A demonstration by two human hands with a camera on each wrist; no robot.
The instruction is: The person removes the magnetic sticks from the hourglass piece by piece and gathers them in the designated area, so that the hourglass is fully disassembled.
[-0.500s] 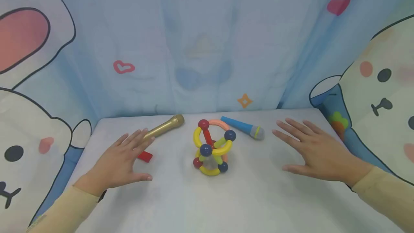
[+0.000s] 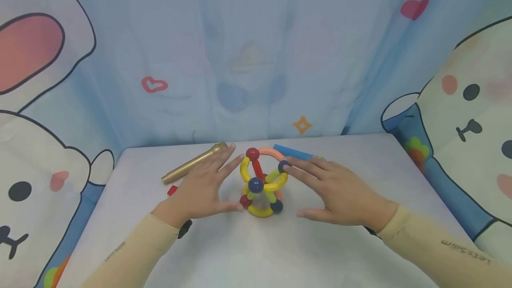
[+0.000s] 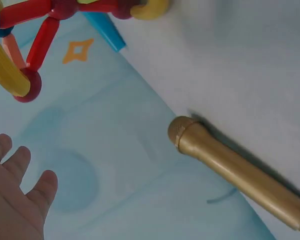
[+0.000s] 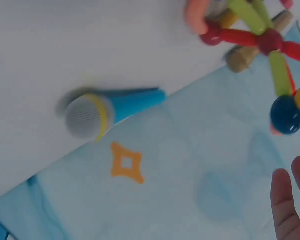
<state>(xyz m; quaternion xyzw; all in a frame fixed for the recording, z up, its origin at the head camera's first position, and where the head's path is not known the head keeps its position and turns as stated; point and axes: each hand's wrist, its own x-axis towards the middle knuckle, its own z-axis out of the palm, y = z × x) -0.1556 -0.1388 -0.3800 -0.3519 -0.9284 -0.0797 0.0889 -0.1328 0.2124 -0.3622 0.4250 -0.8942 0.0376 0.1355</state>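
At mid-table stands a magnetic stick-and-ball structure (image 2: 265, 186) built of yellow, red, green and peach rods with red and navy balls. Beside its left side is my left hand (image 2: 198, 192), fingers straight and thumb stretched out. My right hand (image 2: 340, 190) is at the other side, its fingertips overlapping the upper navy ball in the head view; whether they touch it I cannot tell. Neither hand grips anything. In the left wrist view, the fingers (image 3: 17, 165) are spread below the structure (image 3: 30, 40). The right wrist view has fingers (image 4: 282, 197) beneath a navy ball (image 4: 287, 115).
A gold toy microphone (image 2: 188, 169) lies behind the left hand, near a small red block (image 2: 172, 190). At the back right, a blue toy microphone (image 2: 294, 151) is partly hidden by the right hand. A patterned blue curtain (image 2: 256, 57) hangs along the table's far edge.
Both hands have moved inward to either side of the structure, the left rightward and the right leftward. The structure has barely shifted in view. The right hand now covers the blue microphone's head.
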